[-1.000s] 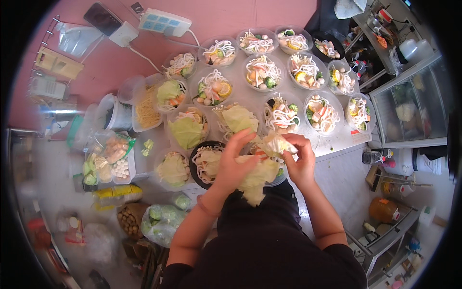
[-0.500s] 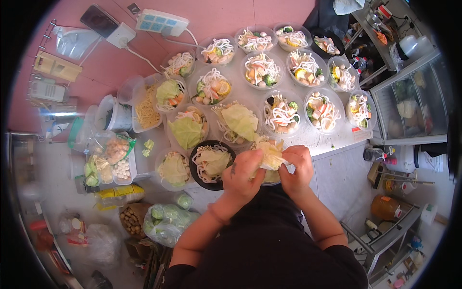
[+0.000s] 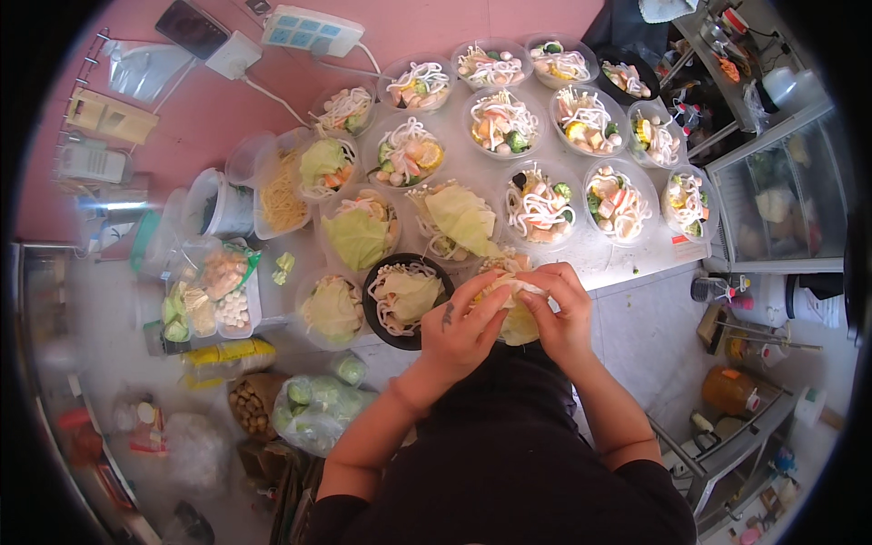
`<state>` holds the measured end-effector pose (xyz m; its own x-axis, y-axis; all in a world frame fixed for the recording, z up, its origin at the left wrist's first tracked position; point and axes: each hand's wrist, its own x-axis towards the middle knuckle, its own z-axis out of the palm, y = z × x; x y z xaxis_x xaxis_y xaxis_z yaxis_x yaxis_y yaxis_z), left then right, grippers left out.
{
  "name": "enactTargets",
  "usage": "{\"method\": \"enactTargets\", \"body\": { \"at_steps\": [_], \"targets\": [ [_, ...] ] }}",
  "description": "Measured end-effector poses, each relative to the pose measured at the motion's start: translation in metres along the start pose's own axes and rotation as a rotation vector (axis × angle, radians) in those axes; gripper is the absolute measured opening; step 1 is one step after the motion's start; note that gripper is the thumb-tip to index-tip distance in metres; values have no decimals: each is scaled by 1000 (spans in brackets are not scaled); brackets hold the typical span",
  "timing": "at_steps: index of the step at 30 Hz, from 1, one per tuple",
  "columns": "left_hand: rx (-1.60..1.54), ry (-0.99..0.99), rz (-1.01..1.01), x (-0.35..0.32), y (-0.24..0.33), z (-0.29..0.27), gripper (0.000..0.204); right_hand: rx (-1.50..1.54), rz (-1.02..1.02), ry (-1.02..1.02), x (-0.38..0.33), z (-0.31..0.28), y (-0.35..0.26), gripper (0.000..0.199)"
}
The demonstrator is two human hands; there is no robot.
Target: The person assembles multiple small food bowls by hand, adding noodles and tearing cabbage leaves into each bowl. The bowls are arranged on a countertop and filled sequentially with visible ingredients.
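Note:
Both my hands pinch a pale yellow-green cabbage leaf (image 3: 520, 320) close to my body, at the table's front edge. My left hand (image 3: 461, 329) grips its left side, and my right hand (image 3: 560, 313) has its fingers folded over the top. Beneath them a bowl is mostly hidden. Just left of my left hand stands a black bowl (image 3: 371, 312) of noodles topped with a cabbage leaf. Further left are clear bowls with cabbage on top, one holding a broad leaf (image 3: 360, 238). Behind my hands a large leaf (image 3: 461, 220) covers another bowl.
Several clear bowls of white noodles, broccoli and corn (image 3: 540, 213) fill the table's back and right. A tub of yellow noodles (image 3: 283, 200) stands left, near a container of mushrooms and meatballs (image 3: 232, 307). A bag of cabbage (image 3: 318, 413) lies below. A power strip (image 3: 313, 32) sits at the back.
My hands have turned the cabbage leaf and closed in over it; the right fingers now fold across its top. The view has shifted slightly, while the bowls stand as before.

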<state>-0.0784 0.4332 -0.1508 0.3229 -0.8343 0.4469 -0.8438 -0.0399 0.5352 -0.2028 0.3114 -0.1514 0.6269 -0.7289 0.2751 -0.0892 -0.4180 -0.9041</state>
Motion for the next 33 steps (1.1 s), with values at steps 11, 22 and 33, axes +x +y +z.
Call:
{"method": "enactTargets", "body": {
  "at_steps": [11,22,33],
  "targets": [
    [-4,-232,-29,22,7,-20,43,107,142,54,-2,11,3,13],
    [-71,-432,-84,11,-12,-10,34,702,536,369,19,19,68,12],
    [-454,-360,-623,12,-37,-4,65,1489,886,171,36,-41,46,31]
  ]
}}
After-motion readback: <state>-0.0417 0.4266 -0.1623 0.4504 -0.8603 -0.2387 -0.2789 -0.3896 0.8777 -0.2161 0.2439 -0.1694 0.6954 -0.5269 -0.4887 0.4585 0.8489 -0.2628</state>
